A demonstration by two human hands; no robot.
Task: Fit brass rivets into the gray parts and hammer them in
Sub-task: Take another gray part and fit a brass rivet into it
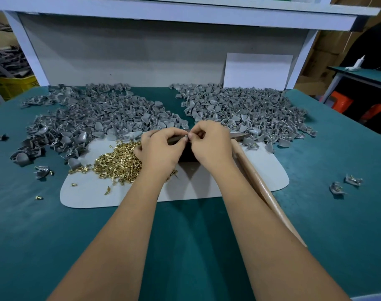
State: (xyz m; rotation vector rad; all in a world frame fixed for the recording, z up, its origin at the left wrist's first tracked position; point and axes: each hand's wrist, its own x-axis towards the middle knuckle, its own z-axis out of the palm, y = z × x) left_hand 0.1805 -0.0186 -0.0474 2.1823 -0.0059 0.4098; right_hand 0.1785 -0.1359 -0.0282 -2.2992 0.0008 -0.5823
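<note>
My left hand (159,146) and my right hand (209,142) meet fingertip to fingertip over a dark metal block (186,152) at the middle of the table. Between the fingertips sits a small gray part (187,136), pinched by both hands; whether a rivet is in it is too small to tell. A heap of brass rivets (118,161) lies on the pale mat (207,187), just left of my left hand. A hammer with a wooden handle (263,187) lies on the mat under my right forearm, its head mostly hidden behind my right hand.
Two large piles of gray parts spread across the green table, one at the back left (89,118) and one at the back right (246,111). A few gray parts with rivets (346,183) lie at the right. A white card (257,70) leans on the back panel.
</note>
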